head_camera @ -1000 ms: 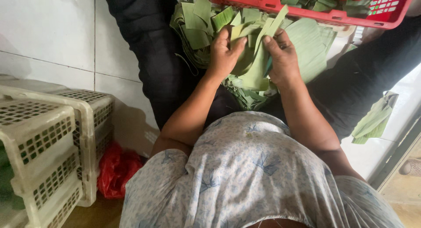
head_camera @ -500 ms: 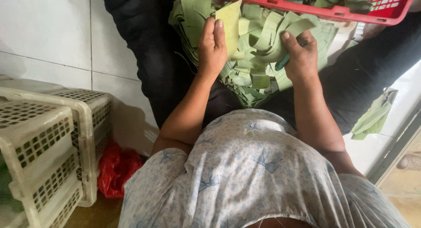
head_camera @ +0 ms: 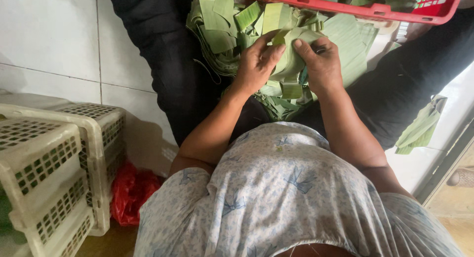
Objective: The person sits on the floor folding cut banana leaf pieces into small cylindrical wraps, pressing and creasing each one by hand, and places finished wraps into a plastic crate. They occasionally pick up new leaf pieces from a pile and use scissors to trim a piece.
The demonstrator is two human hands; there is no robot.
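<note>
Close to me I am looking down at a pale shirt with small blue bows (head_camera: 296, 197), and both bare arms are reaching out over the lap. At the left two cream plastic crates (head_camera: 54, 158) are standing by the white tiled wall, with a red plastic bag (head_camera: 131, 190) lying just beside them.

Further out, my left hand (head_camera: 256, 64) and my right hand (head_camera: 321, 64) are meeting on the pile of green leaf strips (head_camera: 222, 35) that is resting on the lap, between the black trousers. Both hands are curled narrow, pinching one folded leaf strip (head_camera: 291, 62) between them.

I am guessing the sorting is only partway along: lots of loose strips are lying in the pile. At the far edge a red basket (head_camera: 345, 5) is holding more green strips.
</note>
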